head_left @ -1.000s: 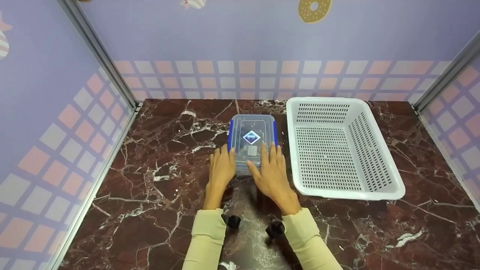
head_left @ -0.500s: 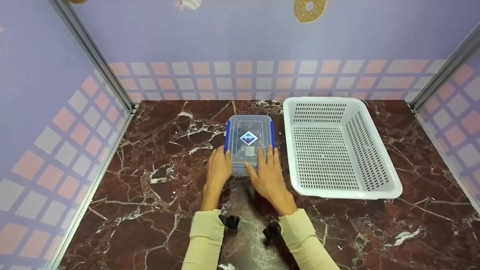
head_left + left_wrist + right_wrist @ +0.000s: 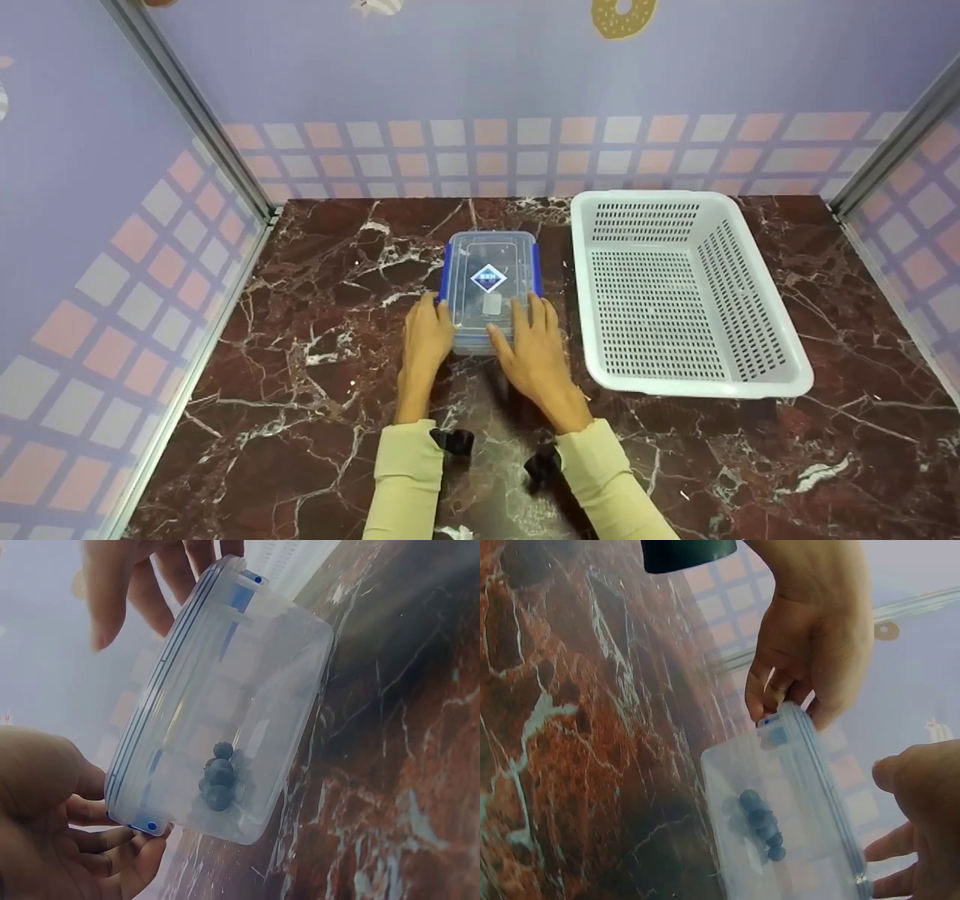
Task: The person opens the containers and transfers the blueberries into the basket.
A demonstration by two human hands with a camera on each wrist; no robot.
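Observation:
A clear plastic food container point(image 3: 487, 315) with blue side clips and a diamond-shaped label on its lid sits on the marble-patterned table. Several dark blue, round, berry-like pieces point(image 3: 218, 784) show through its wall in both wrist views. My left hand point(image 3: 427, 334) grips the container's left side, its fingers curled at the left clip point(image 3: 152, 826) and its thumb by the lid's edge. On the opposite side, the fingers of my right hand point(image 3: 534, 352) lie extended over the right clip point(image 3: 537, 271) and lid edge. In the left wrist view the right thumb stands apart from the lid.
A white perforated basket point(image 3: 589, 330) stands just right of the container. Patterned lilac walls point(image 3: 465, 67) rise at the back and both sides of the table point(image 3: 315, 435). Black wrist cameras point(image 3: 454, 442) sit at the cuffs.
The container and both hands have shifted slightly left, so the gap to the white basket is wider. The hands keep to the container's two sides; the basket stays in place.

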